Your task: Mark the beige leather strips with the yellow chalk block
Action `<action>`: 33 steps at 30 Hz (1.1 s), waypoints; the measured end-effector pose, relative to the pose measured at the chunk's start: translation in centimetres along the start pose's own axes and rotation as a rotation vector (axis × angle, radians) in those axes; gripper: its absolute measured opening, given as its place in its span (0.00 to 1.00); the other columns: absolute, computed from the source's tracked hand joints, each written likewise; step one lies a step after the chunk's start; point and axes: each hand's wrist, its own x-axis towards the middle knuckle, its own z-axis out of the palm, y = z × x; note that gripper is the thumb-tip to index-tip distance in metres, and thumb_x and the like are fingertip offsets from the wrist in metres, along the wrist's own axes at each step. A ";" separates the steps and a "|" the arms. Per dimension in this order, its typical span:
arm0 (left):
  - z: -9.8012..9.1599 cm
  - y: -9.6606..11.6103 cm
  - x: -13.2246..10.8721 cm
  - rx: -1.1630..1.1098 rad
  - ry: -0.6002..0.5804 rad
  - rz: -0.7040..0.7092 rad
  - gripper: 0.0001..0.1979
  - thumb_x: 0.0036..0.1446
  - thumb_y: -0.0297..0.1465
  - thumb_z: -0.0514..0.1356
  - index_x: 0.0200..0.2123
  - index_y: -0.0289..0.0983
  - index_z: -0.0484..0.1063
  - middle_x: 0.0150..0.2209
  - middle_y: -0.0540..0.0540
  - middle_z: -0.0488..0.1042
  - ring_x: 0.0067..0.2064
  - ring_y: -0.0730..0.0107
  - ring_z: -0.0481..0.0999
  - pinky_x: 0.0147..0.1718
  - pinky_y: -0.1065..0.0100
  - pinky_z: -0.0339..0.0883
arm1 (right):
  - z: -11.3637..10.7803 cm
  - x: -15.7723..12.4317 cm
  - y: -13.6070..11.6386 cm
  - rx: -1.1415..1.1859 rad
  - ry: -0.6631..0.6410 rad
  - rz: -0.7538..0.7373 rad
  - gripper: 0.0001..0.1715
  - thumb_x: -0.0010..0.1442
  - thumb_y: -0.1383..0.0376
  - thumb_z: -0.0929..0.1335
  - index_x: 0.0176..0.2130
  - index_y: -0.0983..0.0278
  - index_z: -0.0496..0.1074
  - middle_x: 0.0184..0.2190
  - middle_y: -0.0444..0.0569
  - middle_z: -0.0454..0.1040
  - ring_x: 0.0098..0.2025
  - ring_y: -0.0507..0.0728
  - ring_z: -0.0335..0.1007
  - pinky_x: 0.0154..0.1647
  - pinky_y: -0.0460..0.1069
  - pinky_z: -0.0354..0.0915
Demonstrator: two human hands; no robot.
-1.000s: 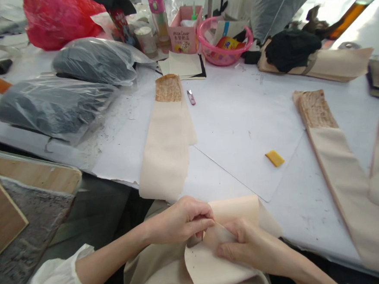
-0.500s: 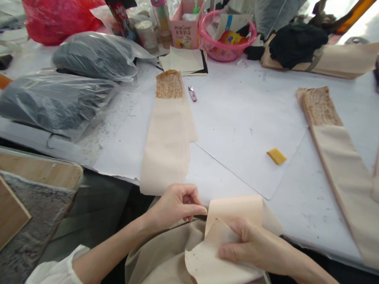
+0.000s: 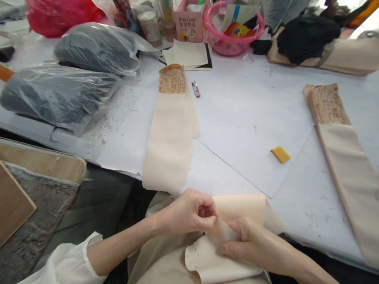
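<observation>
Over my lap, at the table's near edge, lies a curled beige leather-like piece (image 3: 214, 265) with small dark holes along its left edge. My right hand (image 3: 248, 244) grips it from the right, thumb on top. My left hand (image 3: 194, 211) pinches its upper corner, thumb and forefinger pressed together. Part of the piece is smeared there and the fingertips partly cover it. Behind both hands a rolled beige section (image 3: 241, 207) rests over the table edge; whether it belongs to the same piece I cannot tell.
Beige strips with brown rough ends lie ahead (image 3: 168, 139) and right (image 3: 342, 148). Pink thread snips (image 3: 196, 89) and a yellow block (image 3: 280, 154) rest on the white table. Farther back are bagged dark items (image 3: 59, 95), a pink basket (image 3: 235, 48) and a pink box (image 3: 189, 27).
My left hand has moved right and slightly down onto the upper corner of the beige piece, pinching it. My right hand keeps its hold. The view has shifted slightly.
</observation>
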 end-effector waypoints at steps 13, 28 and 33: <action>-1.0 -1.2 -0.4 0.516 0.446 0.255 0.06 0.50 0.20 0.55 0.27 0.34 0.70 0.26 0.53 0.67 0.27 0.78 0.64 0.28 0.74 0.56 | 0.1 -0.4 0.8 0.079 0.020 -0.009 0.12 0.59 0.60 0.69 0.30 0.66 0.69 0.24 0.40 0.59 0.27 0.48 0.51 0.25 0.43 0.48; -1.1 -1.8 -0.3 -0.324 0.247 -0.024 0.08 0.53 0.30 0.66 0.28 0.33 0.69 0.22 0.55 0.68 0.23 0.82 0.63 0.22 0.79 0.56 | -0.1 -0.2 1.3 0.218 0.122 -0.021 0.22 0.54 0.50 0.73 0.34 0.68 0.75 0.25 0.43 0.69 0.26 0.49 0.59 0.26 0.42 0.57; -1.6 -2.9 -1.1 -0.352 0.335 -0.013 0.15 0.50 0.34 0.69 0.26 0.35 0.65 0.18 0.55 0.67 0.20 0.82 0.61 0.20 0.79 0.52 | -1.8 -0.4 2.1 0.160 0.285 -0.188 0.24 0.56 0.46 0.71 0.33 0.66 0.76 0.26 0.46 0.74 0.27 0.52 0.66 0.27 0.43 0.62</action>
